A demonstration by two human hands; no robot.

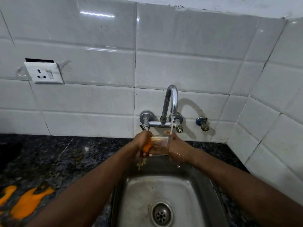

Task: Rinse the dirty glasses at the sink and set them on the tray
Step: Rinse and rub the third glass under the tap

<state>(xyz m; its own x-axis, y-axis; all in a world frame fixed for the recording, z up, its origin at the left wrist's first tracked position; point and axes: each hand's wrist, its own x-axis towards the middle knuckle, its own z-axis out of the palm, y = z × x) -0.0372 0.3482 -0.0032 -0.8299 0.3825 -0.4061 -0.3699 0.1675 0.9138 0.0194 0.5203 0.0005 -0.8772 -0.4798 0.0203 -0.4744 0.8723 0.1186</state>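
Rinsing of a glass [159, 145] under running tap [171, 102], above the sink [164, 194].

Left hand [141, 143] at 9 o'clock of the glass, grip closed on its side, with something orange between fingers and glass. Right hand [177, 149] at 3 o'clock, wet, grip closed on the other side. Water stream [171, 125] falling at the glass rim near the right hand. Orange blurred shapes [26, 202] on the dark table [65, 153], at 8 o'clock of the sink.

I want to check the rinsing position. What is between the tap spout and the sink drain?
In the head view, the glass, held by both hands, left and right, lies under the spout, above the drain.
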